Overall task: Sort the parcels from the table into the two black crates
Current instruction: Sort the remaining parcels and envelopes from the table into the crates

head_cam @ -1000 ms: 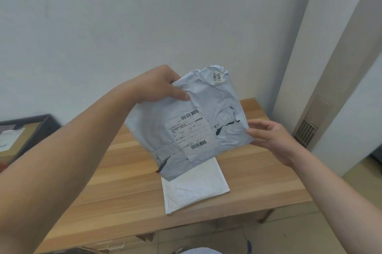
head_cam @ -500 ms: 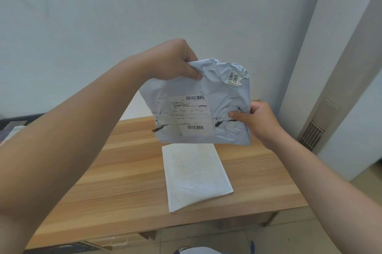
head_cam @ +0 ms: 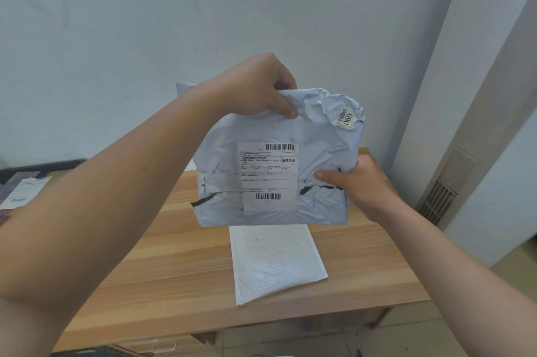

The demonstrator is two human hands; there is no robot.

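Note:
I hold a grey plastic mailer bag (head_cam: pixel 316 153) upright in the air above the wooden table (head_cam: pixel 174 269), its white shipping label facing me. My left hand (head_cam: pixel 261 89) pinches the bag's crumpled top edge. My right hand (head_cam: pixel 357 182) grips its right side, thumb on the front. A white padded envelope (head_cam: pixel 276 260) lies flat on the table below the bag. At the far left, part of a black crate (head_cam: pixel 43 166) shows, with a labelled parcel (head_cam: pixel 20 192) inside.
A white wall stands behind the table. A pillar with a vent grille (head_cam: pixel 438 199) rises at the right. Another dark object edge (head_cam: pixel 96 352) shows at the bottom left below the table front.
The bag has been raised and turned upright to face me. My right hand went from open beside the bag to gripping its right side.

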